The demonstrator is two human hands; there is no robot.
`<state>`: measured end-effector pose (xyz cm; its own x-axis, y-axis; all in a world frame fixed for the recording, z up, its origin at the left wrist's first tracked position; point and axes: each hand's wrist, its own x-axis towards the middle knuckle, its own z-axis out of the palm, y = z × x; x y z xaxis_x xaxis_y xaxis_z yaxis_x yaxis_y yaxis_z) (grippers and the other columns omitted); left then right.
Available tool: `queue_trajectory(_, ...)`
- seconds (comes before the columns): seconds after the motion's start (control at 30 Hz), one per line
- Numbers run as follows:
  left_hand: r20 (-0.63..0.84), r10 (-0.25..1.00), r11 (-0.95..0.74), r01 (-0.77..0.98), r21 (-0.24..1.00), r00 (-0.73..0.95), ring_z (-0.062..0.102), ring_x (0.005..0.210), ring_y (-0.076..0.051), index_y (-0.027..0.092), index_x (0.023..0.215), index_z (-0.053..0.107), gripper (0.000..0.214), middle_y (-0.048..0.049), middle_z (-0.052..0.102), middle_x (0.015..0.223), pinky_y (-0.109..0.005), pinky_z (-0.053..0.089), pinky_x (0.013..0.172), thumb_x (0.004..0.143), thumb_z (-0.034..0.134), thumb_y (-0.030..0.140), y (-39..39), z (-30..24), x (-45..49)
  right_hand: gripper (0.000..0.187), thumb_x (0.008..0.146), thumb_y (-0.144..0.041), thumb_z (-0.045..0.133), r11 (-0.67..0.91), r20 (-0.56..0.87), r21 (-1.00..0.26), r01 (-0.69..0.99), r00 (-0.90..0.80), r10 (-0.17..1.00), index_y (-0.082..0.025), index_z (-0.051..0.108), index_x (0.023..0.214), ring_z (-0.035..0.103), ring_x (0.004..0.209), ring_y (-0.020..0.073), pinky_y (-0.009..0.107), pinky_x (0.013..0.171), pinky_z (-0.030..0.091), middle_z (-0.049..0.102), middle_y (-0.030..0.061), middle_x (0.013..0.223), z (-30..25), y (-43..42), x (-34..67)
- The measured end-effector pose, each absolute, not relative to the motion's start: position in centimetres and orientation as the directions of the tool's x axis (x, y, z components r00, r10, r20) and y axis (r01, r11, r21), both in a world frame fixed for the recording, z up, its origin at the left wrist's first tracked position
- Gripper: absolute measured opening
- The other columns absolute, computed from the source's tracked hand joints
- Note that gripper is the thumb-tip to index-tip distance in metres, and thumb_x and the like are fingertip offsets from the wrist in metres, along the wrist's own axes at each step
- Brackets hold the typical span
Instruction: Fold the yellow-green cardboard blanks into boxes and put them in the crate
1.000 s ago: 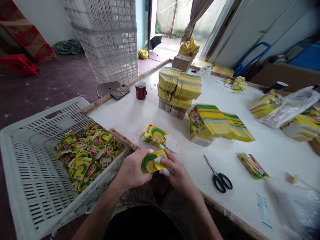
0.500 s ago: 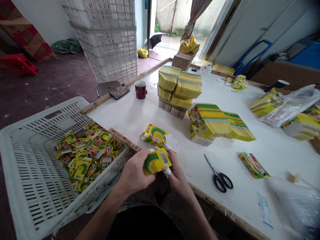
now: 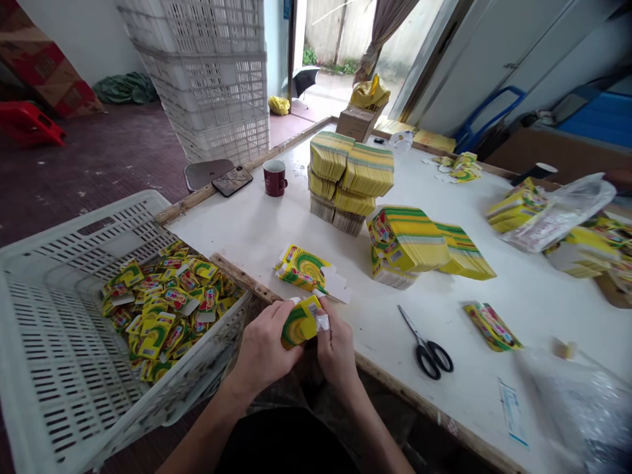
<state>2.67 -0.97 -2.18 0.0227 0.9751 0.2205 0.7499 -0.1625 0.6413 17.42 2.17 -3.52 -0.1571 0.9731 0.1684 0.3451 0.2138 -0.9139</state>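
Between my two hands, over the table's near edge, is a small yellow-green printed carton (image 3: 299,322). My left hand (image 3: 264,345) wraps around its left side. At its right end, by the barcode flap, my right hand (image 3: 336,342) pinches the carton with thumb and fingers; white tape covers the thumb and a fingertip. Just beyond lies a small pile of flat cartons (image 3: 306,268) with white flaps spread on the table. To my left, a white plastic crate (image 3: 54,276) holds many folded yellow cartons (image 3: 170,303).
Stacked bundles of flat cartons (image 3: 368,168) stand mid-table, with more bundles (image 3: 409,240) nearer. Black-handled scissors (image 3: 427,349) and a loose flat carton (image 3: 492,326) lie at right. A maroon mug (image 3: 274,178) and a phone (image 3: 232,180) sit by the left edge. Tall crates (image 3: 212,85) rise behind.
My right hand has drawn in closer to the carton, its taped thumb now against the barcode end. My left hand keeps its hold. The view has shifted slightly.
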Motion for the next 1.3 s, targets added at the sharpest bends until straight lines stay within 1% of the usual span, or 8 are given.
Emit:
queue_trajectory(0.1, 0.204, 0.971, -0.091, 0.596, 0.798, -0.125, 0.062, 0.101, -0.028, 0.02, 0.115, 0.056, 0.053, -0.009, 0.065, 0.107, -0.042, 0.05, 0.09, 0.065, 0.071, 0.022, -0.9, -2.3, 1.7, 0.038, 0.095, -0.032, 0.037, 0.252, 0.187, -0.934, 0.252, -0.256, 0.948, -0.017, 0.055, 0.125, 0.068, 0.096, 0.0232, 0.035, 0.08, 0.054, 0.07, 0.0122, 0.112, -3.1, 3.0, 17.3)
queue_trajectory(0.2, 0.101, 0.86, -0.062, 0.094, 0.994, -0.5, 0.063, 0.092, -0.022, 0.022, 0.113, 0.056, 0.047, -0.0063, 0.065, 0.104, -0.035, 0.054, 0.081, 0.071, 0.07, 0.038, -0.2, -1.8, 0.2, 0.04, 0.093, -0.029, 0.043, 0.281, 0.224, -0.911, 0.301, -0.21, 0.952, -0.016, 0.046, 0.131, 0.066, 0.098, 0.0223, 0.036, 0.086, 0.051, 0.068, 0.0117, 0.109, -2.8, 4.9, 17.7)
queue_trajectory(0.3, -0.188, 0.715, -0.225, -0.477, 0.85, -0.673, 0.063, 0.096, -0.021, 0.019, 0.108, 0.055, 0.05, -0.0094, 0.062, 0.106, -0.035, 0.055, 0.08, 0.079, 0.053, 0.06, 0.7, -1.2, -0.9, 0.041, 0.084, -0.015, 0.051, 0.277, 0.285, -0.733, 0.621, -0.09, 0.954, -0.012, 0.05, 0.124, 0.059, 0.104, 0.0276, 0.043, 0.091, 0.047, 0.063, 0.0166, 0.113, -2.9, 7.3, 18.2)
queue_trajectory(0.4, -0.379, 0.722, -0.193, -0.695, 0.692, -0.579, 0.063, 0.099, -0.021, 0.017, 0.107, 0.052, 0.056, -0.0128, 0.06, 0.108, -0.038, 0.055, 0.084, 0.082, 0.043, 0.066, 1.2, -1.2, -0.8, 0.046, 0.072, 0.0, 0.047, 0.269, 0.251, -0.591, 0.761, -0.143, 0.957, -0.012, 0.055, 0.117, 0.056, 0.098, 0.0293, 0.047, 0.088, 0.045, 0.064, 0.0165, 0.105, -3.4, 8.9, 18.2)
queue_trajectory(0.67, -0.284, 0.863, -0.047, -0.628, 0.777, -0.417, 0.062, 0.096, -0.017, 0.019, 0.115, 0.054, 0.057, -0.0115, 0.059, 0.116, -0.03, 0.053, 0.079, 0.08, 0.051, 0.065, 0.7, -2.8, 2.4, 0.047, 0.072, -0.001, 0.048, 0.29, 0.28, -0.703, 0.649, -0.123, 0.952, -0.017, 0.044, 0.117, 0.057, 0.084, 0.0213, 0.037, 0.077, 0.048, 0.058, 0.0063, 0.092, -3.0, 8.2, 17.7)
queue_trajectory(0.93, -0.136, 0.894, -0.167, -0.599, 0.783, -0.427, 0.065, 0.091, -0.023, 0.02, 0.092, 0.06, 0.054, -0.0051, 0.065, 0.086, -0.037, 0.053, 0.083, 0.078, 0.047, 0.07, 1.1, -1.1, 4.3, 0.058, 0.074, -0.016, 0.066, -0.095, -0.013, -0.985, -0.141, -0.496, 0.868, -0.025, 0.039, 0.124, 0.056, 0.075, 0.0132, 0.024, 0.065, 0.046, 0.056, -0.0007, 0.09, -1.4, 2.0, 14.9)
queue_trajectory(1.17, -0.112, 0.882, -0.122, -0.45, 0.885, -0.458, 0.064, 0.078, -0.019, 0.022, 0.087, 0.056, 0.062, -0.0029, 0.061, 0.079, -0.034, 0.055, 0.075, 0.076, 0.035, 0.08, 0.7, -1.7, 4.1, 0.054, 0.069, -0.025, 0.076, -0.071, -0.023, -0.993, -0.099, -0.425, 0.905, -0.022, 0.052, 0.116, 0.047, 0.062, 0.011, 0.022, 0.058, 0.039, 0.049, -0.0062, 0.071, -1.5, 1.2, 14.7)
queue_trajectory(1.3, -0.079, 0.898, -0.09, -0.357, 0.93, -0.433, 0.065, 0.081, -0.018, 0.021, 0.099, 0.062, 0.045, -0.003, 0.068, 0.089, -0.03, 0.054, 0.073, 0.079, 0.057, 0.061, 0.3, -2.9, 3.7, 0.028, 0.077, -0.028, 0.069, -0.037, 0.003, -0.993, -0.115, -0.333, 0.943, -0.021, 0.059, 0.101, 0.056, 0.067, 0.0138, 0.025, 0.062, 0.046, 0.059, -0.0021, 0.075, -1.1, 2.2, 16.0)
